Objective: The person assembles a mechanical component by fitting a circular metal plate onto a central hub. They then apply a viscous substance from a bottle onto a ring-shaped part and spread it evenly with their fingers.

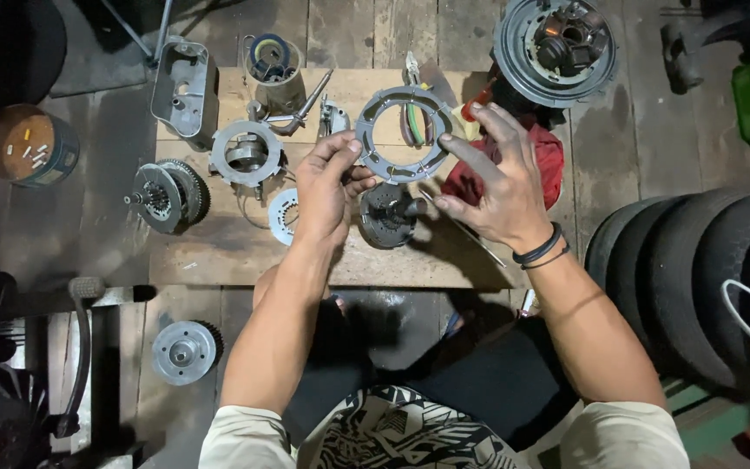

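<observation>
Down on the right side of the floor, the biggest stuff I can see is a row of black tyres (696, 278) standing on edge, and they dwarf everything else. Next in size is the wooden board (219, 252) that serves as a bench, laid flat on the dark planks and covered in engine bits. Up past its far right corner sits a round grey hub assembly (555, 48), and a red rag (542, 161) is bunched just below that. On the board's left there's a toothed clutch basket (165, 195), with an aluminium ring housing (246, 152) near it, and a dark round clutch piece (388, 215) sits right under my hands. Now the main bit: a flat grey metal ring plate (403, 135) is held up above the board, between both hands. My left hand (323, 191) pinches its lower left rim with thumb and fingers. My right hand (501, 187) is spread wide, fingertips resting on the ring's right edge, not closed round it.
</observation>
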